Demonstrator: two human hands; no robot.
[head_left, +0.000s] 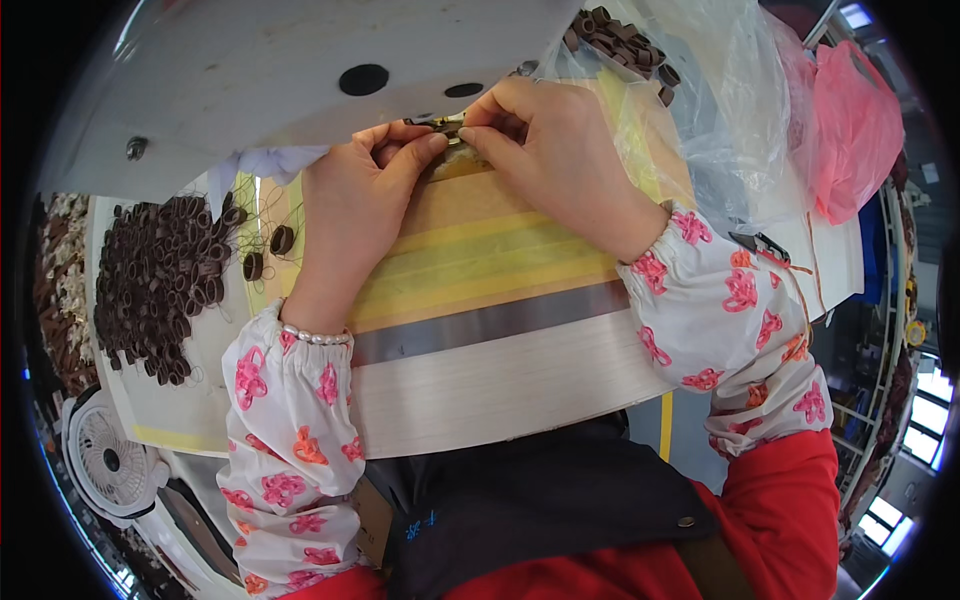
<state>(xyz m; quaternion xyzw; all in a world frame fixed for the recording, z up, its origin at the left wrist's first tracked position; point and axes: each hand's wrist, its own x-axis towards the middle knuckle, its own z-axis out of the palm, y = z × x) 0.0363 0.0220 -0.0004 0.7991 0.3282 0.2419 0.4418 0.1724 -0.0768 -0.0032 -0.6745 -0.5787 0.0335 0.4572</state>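
Observation:
Both of my hands meet at the working end of a pale sewing machine (250,90), under the lower edge of its head. My left hand (350,195) is closed, thumb pressed to forefinger. My right hand (555,160) pinches in the same way just opposite. Between the fingertips is a small dark piece beside a bit of shiny metal (452,130); my fingers and the machine head hide most of it, so its kind is unclear. A big heap of small brown loops (165,280) with loose threads lies to the left, two loops (268,254) apart from it.
Yellow tape strips (500,245) cross the white worktable (510,380). More brown loops (625,45) sit by clear plastic bags (730,100) at the back right, near a pink bag (850,130). Dark thread snips (762,248) lie at right. A white fan (110,458) stands lower left.

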